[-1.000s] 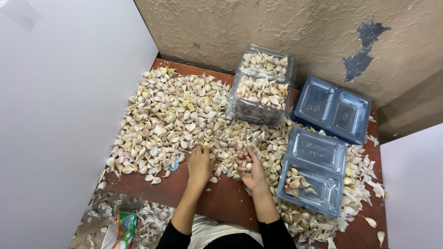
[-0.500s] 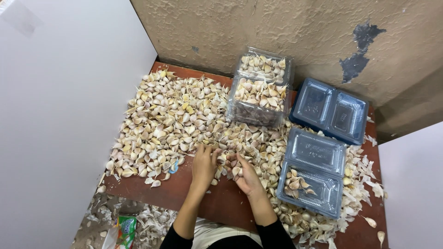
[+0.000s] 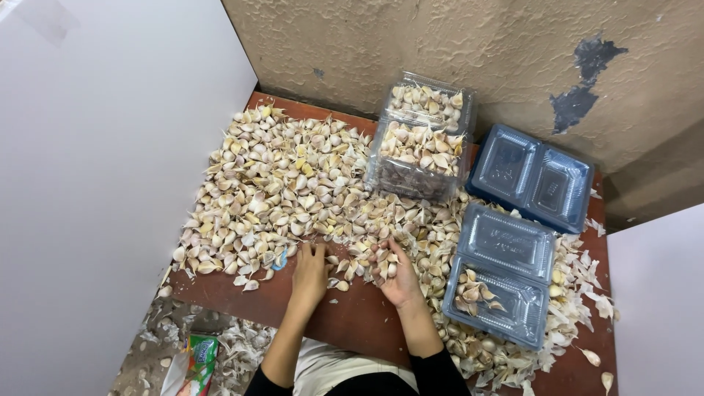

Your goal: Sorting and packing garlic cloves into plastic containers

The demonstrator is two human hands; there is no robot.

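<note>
Sorting garlic cloves [image 3: 282, 183] on a red-brown table [image 3: 345, 323]; head view, looking down.

Left hand [image 3: 309, 273]: palm down at the near edge of the big pile, fingers loosely curled onto the loose cloves. Whether it has pinched one is not clear from above.

Right hand [image 3: 396, 273]: palm turned up, fingers cupped half closed around a small handful of cloves.

Step in hand, as I judge it: gathering cloves from the pile's front edge, with the right hand acting as the scoop.

Containers: an open clear tray [image 3: 499, 290] just right of the right hand, its near half holding only a few cloves. Two full clear boxes [image 3: 422, 147] stand at the back by the wall. A second open tray, blue-tinted [image 3: 532, 176], lies beside them, bare.

Next move, as a judgement: the cupped handful would need carrying right and tipping over the tray's low rim without spilling.

Room: a bare strip of table in front of the hands; cloves and papery skins [image 3: 579, 293] crowd the tray's right side. White panels close in left and right. Skins and a green wrapper [image 3: 199, 356] lie on the floor below the table's left corner.
</note>
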